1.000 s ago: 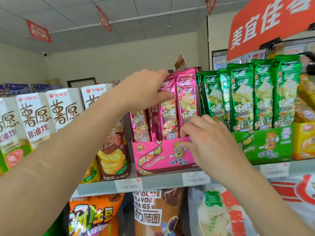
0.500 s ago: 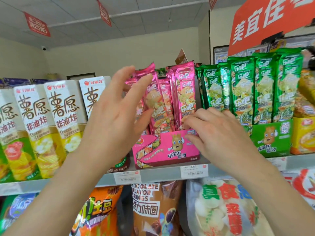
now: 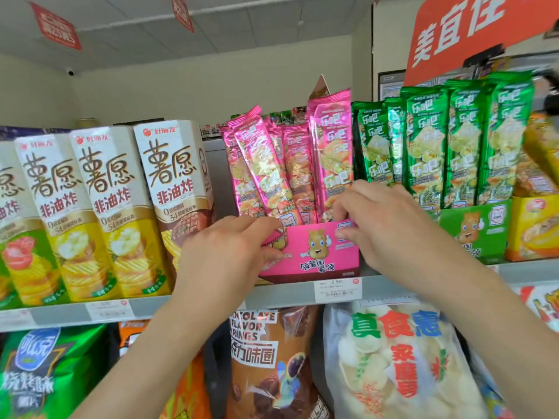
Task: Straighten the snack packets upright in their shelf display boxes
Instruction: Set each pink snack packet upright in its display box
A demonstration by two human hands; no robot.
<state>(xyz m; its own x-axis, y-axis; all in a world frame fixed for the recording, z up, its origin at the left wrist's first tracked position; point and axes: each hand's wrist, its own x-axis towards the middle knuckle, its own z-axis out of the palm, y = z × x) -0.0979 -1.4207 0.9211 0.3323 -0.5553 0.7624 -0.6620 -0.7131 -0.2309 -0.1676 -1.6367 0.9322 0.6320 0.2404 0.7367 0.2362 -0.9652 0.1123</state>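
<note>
A pink display box [image 3: 317,252] with a potato cartoon stands on the shelf [image 3: 187,303]. Several pink snack packets [image 3: 290,167] stick up out of it; the left ones lean left, the right ones stand nearly upright. My left hand [image 3: 230,252] grips the box's front left corner, thumb on the front. My right hand [image 3: 381,225] grips the box's upper right edge, fingers curled over the rim at the foot of the rightmost pink packet. To the right, green packets [image 3: 438,146] stand upright in a green box [image 3: 475,234].
Tall white and yellow chip cartons [image 3: 118,207] stand left of the pink box, a yellow box [image 3: 535,228] at far right. Large snack bags [image 3: 393,364] fill the shelf below. A red sign [image 3: 472,28] hangs above right.
My left hand has dropped from the tops of the pink packets to the box's front left corner. The right hand stayed at the box's right edge. The packets now stand taller.
</note>
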